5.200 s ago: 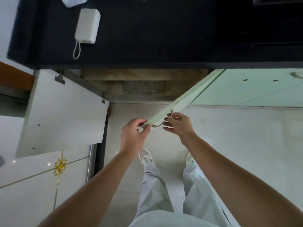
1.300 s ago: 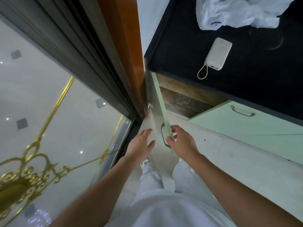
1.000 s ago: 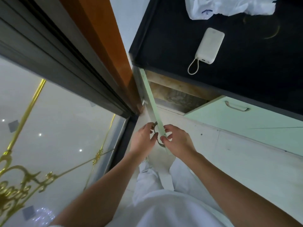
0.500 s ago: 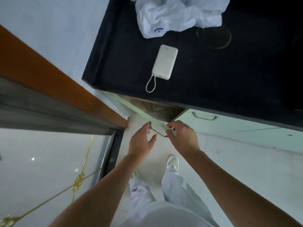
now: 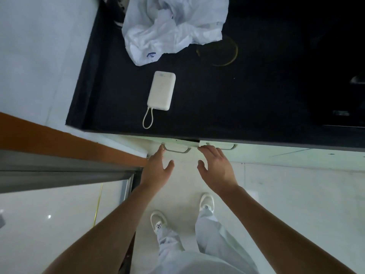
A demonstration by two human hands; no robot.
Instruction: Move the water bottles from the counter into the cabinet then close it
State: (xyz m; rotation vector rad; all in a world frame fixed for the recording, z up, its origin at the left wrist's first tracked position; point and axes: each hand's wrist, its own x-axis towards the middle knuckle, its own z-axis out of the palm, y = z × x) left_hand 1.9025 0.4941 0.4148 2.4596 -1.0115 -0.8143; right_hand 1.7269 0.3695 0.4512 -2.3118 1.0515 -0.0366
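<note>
Under the black counter [image 5: 246,99] the two pale green cabinet doors lie almost flush; a thin dark gap shows above the left door [image 5: 177,144]. My left hand [image 5: 158,169] reaches forward with straight fingers, its fingertips touching the left door by its metal handle [image 5: 175,150]. My right hand [image 5: 216,167] is spread, fingertips at the edge of the right door [image 5: 221,146]. Neither hand holds anything. No water bottles are in view.
A white power bank [image 5: 161,90] with a cord loop and a crumpled white plastic bag [image 5: 169,26] lie on the counter. An orange-brown door frame [image 5: 69,143] and a glass panel stand at my left. My feet are on pale floor tiles.
The left door has swung from wide open to nearly closed. My right hand let go of its handle; both hands now lie flat at the door fronts. The camera turned toward the counter.
</note>
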